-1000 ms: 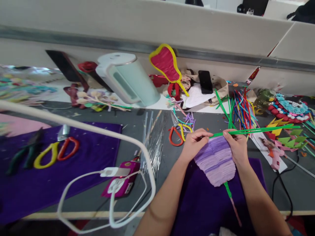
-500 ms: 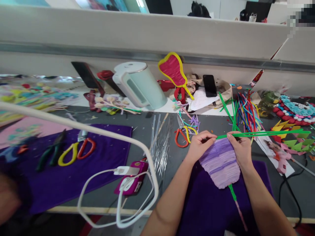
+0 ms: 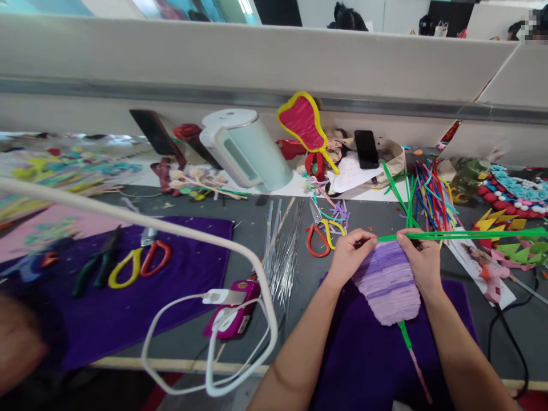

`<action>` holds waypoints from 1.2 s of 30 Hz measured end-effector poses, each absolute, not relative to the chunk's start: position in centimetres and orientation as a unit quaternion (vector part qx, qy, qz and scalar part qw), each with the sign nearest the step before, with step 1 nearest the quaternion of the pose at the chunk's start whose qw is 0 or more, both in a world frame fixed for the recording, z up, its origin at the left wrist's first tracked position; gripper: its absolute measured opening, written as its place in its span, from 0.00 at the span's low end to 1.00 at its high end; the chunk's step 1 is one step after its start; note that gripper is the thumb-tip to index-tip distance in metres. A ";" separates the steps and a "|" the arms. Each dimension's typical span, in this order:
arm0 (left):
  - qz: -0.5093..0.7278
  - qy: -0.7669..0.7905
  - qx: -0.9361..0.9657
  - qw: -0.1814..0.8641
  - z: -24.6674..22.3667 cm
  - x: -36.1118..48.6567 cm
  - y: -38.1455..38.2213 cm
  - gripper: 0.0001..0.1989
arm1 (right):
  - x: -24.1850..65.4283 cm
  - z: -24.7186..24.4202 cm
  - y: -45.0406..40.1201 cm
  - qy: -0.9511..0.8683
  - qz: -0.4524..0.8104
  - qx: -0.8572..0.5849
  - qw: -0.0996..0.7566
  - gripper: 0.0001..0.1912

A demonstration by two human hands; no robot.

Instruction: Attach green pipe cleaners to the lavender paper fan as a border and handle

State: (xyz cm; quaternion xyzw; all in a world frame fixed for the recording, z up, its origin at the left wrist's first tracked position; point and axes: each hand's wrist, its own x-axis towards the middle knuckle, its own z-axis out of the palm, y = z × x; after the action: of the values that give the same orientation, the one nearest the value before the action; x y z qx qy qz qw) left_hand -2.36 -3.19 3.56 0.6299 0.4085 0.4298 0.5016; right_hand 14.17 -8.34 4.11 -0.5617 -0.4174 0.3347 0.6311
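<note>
Fingers of left hand (image 3: 351, 260) and right hand (image 3: 422, 261) pinch closed on green strips (image 3: 479, 234) along the top edge of a lilac panel (image 3: 387, 285), over purple cloth (image 3: 363, 357), seemingly an edging step whose next move calls for even pressure; grey desk (image 3: 250, 228) cluttered, mint kettle (image 3: 272, 157) and pale partition (image 3: 214, 51) behind.

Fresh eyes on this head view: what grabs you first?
Probably the purple striped piece at lower right, where the left hand and right hand pinch long green strips along its upper edge. Then the mint kettle at the back, with a yellow-rimmed pink shape to its right. At left, a thick white cable sweeps across the foreground.
</note>
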 end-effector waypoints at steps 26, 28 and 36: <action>0.476 0.401 0.620 0.477 5.0 -2.4 -3.8 0.07 | 16.5 9.2 -10.2 -0.740 0.002 -0.517 0.431 0.10; 0.487 0.384 0.627 0.471 5.3 -2.4 -4.0 0.06 | 16.4 9.9 -9.8 -0.773 -0.006 -0.507 0.381 0.11; 0.507 0.340 0.648 0.455 6.8 -2.5 -5.0 0.04 | 16.3 11.9 -8.8 -0.819 0.074 -0.492 0.287 0.11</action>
State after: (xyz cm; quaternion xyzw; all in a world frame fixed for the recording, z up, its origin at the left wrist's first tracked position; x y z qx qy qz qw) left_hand -2.52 -5.03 6.76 0.6483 0.3404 0.5070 0.4548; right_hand 16.34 -8.82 11.86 -0.4919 -0.8188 0.0735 0.2866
